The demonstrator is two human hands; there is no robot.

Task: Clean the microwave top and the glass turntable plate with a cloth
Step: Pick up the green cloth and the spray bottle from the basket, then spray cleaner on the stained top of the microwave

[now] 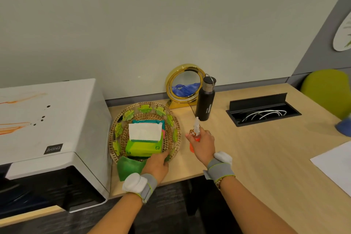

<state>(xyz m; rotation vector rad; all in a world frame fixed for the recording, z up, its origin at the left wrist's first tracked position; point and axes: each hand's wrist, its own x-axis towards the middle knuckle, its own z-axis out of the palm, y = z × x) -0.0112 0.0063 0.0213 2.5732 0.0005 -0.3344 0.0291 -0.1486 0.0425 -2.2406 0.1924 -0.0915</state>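
Microwave (51, 119) top stained, far left; left hand (156, 163) grips green cloth (128, 168) to wipe; right hand (202, 143) clasps spray bottle (196, 129) upright, ready

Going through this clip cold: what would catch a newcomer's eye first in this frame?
Likely the orange streaks and dark spots on the white microwave top at the left. Next, the right hand gripping a small spray bottle over the desk, while the left hand reaches the green cloth at the front rim of the woven basket. A gold-framed round ornament stands against the wall behind.
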